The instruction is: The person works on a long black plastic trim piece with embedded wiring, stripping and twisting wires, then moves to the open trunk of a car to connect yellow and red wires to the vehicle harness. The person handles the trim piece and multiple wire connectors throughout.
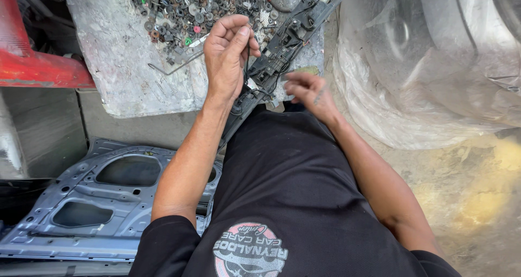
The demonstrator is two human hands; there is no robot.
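Looking straight down over a black shirt, both hands are up at the near edge of a worn, grey-white slab of a table [119, 65]. The left hand [228, 57] is raised, fingers curled in and thumb pressed against them, pinching a thin dark wire or cable [247, 65] that drops from the fingertips toward the long black metal mechanism with rails and cables [282, 43]. That mechanism lies on a diagonal, its long axis running from the top right corner down toward the person's lap, passing just under the left wrist. The right hand [309, 92] sits lower and to the right, blurred, fingers loosely bent; whether it grips anything cannot be told, though it hovers just beside the mechanism's near stretch. So the hands are apart, the mechanism lying between them, and the left hand is the one on the wire. Beyond the left hand sprawls a heap of small rusty nuts, washers and clips [190, 11], with a bent thin wire rod [176, 66] just at its edge. Down at lower left lies a grey-blue stamped metal door panel [87, 201]; clear plastic sheeting [423, 65] bulges at right, a red metal edge [32, 65] at far left.
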